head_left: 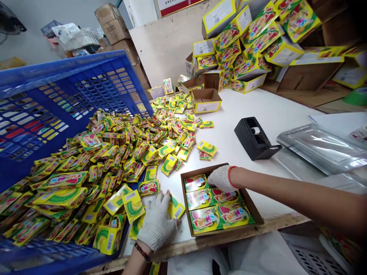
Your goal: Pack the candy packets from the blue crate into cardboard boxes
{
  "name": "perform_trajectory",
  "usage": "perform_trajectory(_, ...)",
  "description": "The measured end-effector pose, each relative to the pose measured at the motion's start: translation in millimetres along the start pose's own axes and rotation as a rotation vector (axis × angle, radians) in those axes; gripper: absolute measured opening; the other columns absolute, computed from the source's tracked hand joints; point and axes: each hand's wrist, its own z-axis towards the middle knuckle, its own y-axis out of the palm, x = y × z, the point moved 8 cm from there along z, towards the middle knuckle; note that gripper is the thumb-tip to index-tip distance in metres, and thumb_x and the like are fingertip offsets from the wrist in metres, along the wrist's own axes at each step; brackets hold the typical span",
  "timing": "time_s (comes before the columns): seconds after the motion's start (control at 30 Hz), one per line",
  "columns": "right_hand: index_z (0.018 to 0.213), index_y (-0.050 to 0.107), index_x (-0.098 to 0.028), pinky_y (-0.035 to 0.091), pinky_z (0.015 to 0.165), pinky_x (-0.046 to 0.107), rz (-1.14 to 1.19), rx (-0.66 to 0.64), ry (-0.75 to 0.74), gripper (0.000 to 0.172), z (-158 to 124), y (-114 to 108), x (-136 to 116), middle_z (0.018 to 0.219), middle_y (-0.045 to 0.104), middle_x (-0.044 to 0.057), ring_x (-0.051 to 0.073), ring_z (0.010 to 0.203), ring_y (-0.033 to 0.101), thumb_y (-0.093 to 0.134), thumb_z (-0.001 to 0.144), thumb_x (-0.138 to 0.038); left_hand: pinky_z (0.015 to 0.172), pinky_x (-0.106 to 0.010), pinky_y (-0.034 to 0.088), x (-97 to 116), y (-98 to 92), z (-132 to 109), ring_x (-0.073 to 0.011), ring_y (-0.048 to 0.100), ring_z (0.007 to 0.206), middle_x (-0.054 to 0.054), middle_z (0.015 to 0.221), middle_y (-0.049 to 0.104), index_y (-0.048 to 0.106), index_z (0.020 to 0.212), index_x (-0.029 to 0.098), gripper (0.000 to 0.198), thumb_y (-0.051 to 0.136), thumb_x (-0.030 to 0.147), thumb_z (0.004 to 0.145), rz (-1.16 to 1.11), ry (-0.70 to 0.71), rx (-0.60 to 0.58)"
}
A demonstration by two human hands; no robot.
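Observation:
My left hand (157, 221), in a white fingerless glove, lies on the white table with its fingers spread. A small yellow-green candy box (176, 209) sits between its thumb and forefinger, partly under the hand. My right hand (223, 178), gloved in white with an orange cuff, reaches down into the back right part of an open shallow carton (255, 212). Its fingertips are hidden there, so I cannot tell what they hold. Inside the carton, several candy boxes (204, 220) lie flat in two columns, their "TWMS"-like lettering facing up.
A blue plastic crate (126, 63) lies tipped at the left, candy boxes (114, 152) spilling from it. A black tape dispenser (252, 139) and clear plastic trays (321, 145) are at the right. Empty yellow cartons (258, 34) are piled behind; one open carton (207, 107) stands mid-table.

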Motion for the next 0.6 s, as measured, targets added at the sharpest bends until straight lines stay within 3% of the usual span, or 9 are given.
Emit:
perform_trajectory(0.07,0.103,0.07,-0.013,0.052,0.07,0.042,0.02,0.031,0.03,0.038,3,12,7,0.103,0.071,0.019,0.037,0.091,0.069,0.069,0.066,-0.01,0.111,-0.049,0.034,-5,13.2,-2,-0.0364,0.044,0.131,-0.016,0.139,0.051,0.042,0.141,0.017,0.083,0.072,0.035,0.066,0.01,-0.004,-0.045)
perform_trajectory(0.17,0.116,0.063,-0.011,0.053,0.072,0.044,0.046,0.126,0.106,0.052,3,30,15,0.114,0.065,0.023,0.039,0.096,0.068,0.072,0.064,-0.011,0.109,-0.045,0.038,-10,14.6,-2,-0.032,0.046,0.13,-0.014,0.137,0.05,0.037,0.142,0.018,0.08,0.068,0.032,0.07,-0.086,-0.02,0.02)
perform_trajectory(0.33,0.12,0.06,-0.011,0.052,0.074,0.044,0.067,0.199,0.13,0.057,7,44,16,0.113,0.064,0.022,0.038,0.098,0.068,0.071,0.064,-0.01,0.11,-0.051,0.038,-7,-31.9,-9,-0.0346,0.041,0.136,-0.017,0.146,0.042,0.019,0.15,0.021,0.092,0.07,0.037,0.075,-0.237,0.001,0.314)
perform_trajectory(0.4,0.114,0.064,-0.014,0.05,0.073,0.041,0.115,0.22,0.103,0.045,4,36,14,0.113,0.065,0.019,0.035,0.096,0.068,0.069,0.069,-0.015,0.112,-0.053,0.037,7,-53.3,-14,-0.0363,0.038,0.138,-0.018,0.15,0.037,0.01,0.153,0.022,0.102,0.073,0.039,0.075,-0.235,0.036,0.403)
perform_trajectory(0.47,0.104,0.067,-0.016,0.048,0.073,0.036,0.312,0.314,0.048,0.026,-6,15,9,0.106,0.068,0.014,0.029,0.093,0.067,0.061,0.079,-0.024,0.112,-0.054,0.036,30,-68.8,-18,-0.0369,0.037,0.139,-0.019,0.152,0.035,0.004,0.155,0.024,0.107,0.073,0.039,0.075,-0.186,0.096,0.466)
perform_trajectory(0.6,0.1,0.063,-0.017,0.046,0.068,0.026,0.863,0.537,-0.201,0.024,-43,-36,-10,0.091,0.069,0.003,0.018,0.083,0.062,0.057,0.085,-0.033,0.111,-0.056,0.038,86,-78.4,-18,-0.0372,0.034,0.141,-0.019,0.153,0.034,0.005,0.156,0.024,0.101,0.069,0.025,0.077,-0.135,0.277,0.529)
